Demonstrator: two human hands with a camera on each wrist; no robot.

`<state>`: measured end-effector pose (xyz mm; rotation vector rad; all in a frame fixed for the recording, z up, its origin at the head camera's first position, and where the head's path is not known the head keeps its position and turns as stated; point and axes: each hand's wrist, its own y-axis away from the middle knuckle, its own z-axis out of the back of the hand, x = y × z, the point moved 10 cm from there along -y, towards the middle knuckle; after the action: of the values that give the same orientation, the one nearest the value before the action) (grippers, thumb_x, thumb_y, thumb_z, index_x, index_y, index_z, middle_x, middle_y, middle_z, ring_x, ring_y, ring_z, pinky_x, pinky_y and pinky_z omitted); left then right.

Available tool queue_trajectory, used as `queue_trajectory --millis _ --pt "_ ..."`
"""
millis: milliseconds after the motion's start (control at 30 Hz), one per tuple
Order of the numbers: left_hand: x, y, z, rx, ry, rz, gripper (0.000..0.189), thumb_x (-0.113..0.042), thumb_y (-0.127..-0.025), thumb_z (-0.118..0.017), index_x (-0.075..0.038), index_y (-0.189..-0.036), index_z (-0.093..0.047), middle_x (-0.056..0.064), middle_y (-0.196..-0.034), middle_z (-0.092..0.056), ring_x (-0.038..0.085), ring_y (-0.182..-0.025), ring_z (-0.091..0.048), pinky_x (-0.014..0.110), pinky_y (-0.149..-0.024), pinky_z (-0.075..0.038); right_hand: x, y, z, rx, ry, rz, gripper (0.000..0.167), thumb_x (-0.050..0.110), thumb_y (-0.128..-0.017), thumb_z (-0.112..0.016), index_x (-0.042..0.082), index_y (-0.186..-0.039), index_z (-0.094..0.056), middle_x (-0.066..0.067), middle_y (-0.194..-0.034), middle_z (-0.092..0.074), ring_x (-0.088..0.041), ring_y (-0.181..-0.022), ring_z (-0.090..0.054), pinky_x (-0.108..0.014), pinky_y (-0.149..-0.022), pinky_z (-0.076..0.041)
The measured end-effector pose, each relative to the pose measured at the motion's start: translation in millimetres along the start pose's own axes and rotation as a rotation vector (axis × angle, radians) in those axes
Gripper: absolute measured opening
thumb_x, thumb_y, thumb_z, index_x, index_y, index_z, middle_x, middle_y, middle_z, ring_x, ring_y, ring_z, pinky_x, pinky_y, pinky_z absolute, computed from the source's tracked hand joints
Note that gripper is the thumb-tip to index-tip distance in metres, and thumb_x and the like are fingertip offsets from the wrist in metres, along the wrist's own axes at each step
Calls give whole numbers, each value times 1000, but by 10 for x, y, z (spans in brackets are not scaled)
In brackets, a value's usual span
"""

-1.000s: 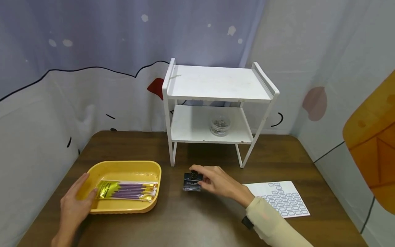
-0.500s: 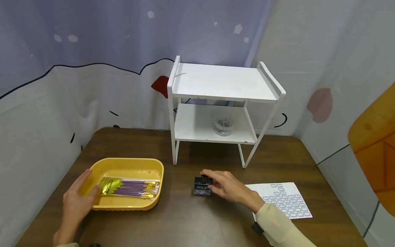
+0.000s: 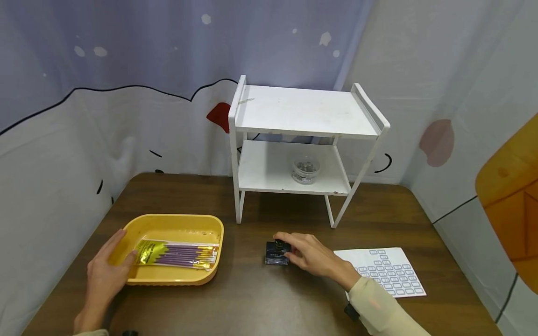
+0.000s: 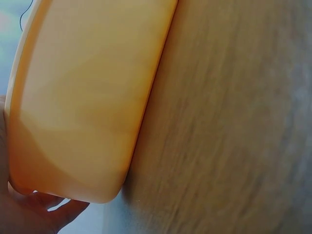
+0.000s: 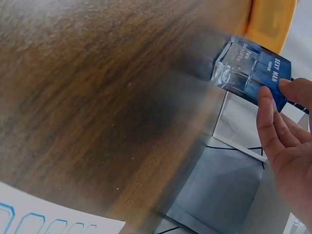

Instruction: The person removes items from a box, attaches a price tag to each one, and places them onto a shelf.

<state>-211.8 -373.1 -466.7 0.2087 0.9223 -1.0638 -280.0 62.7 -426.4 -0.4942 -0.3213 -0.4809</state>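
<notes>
While right grip (image 3: 308, 253) holds bottle (image 3: 275, 256) | cap (image 3: 279, 243) up | long axis vertical

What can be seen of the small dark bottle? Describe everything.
The bottle is blocky and glass-like, dark blue fading to clear at its base, with pale lettering and a dark cap. It looks upright, apparently resting on the wooden table, right of the yellow tray, in front of the white shelf. The right hand grips its upper part.
</notes>
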Motion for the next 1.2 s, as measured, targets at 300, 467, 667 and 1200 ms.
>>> queue_trajectory --millis 300,467,667,1200 --pt "-15 -2 -6 4 -7 -11 55 -13 -91 -70 -16 -144 -55 5 -152 -50 7 -140 -37 14 -117 -22 -3 26 21 -14 0 -9 56 5 -88 -73 10 -140 -54 -6 -105 -72 -1 -70 -56 -15 -63 -49" --pt "-25 -4 -14 20 -14 -18 54 -17 -94 -67 -15 -145 -53 7 -153 -49 14 -142 -37 15 -117 -19 -66 90 46 1 -36 -68 63 13 -89 -75 10 -146 -48 -8 -116 -72 -1 -75 -62 -24 -65 -55" --pt "-30 -6 -14 45 -18 -26 54 -19 -95 -66 -13 -146 -51 11 -153 -48 31 -144 -38 22 -121 -20 -179 219 175 -31 -76 -123 61 12 -88 -76 8 -143 -51 -13 -112 -73 -9 -80 -69 -33 -70 -59" --pt "-934 65 284 -100 136 -364 57 0 -80 -79 -9 -135 -63 18 -144 -56 -6 -137 -40 12 -112 -27 -1107 1304 834 -92 100 -534 59 17 -81 -82 1 -133 -59 -21 -129 -64 -42 -116 -57 -59 -92 -49"
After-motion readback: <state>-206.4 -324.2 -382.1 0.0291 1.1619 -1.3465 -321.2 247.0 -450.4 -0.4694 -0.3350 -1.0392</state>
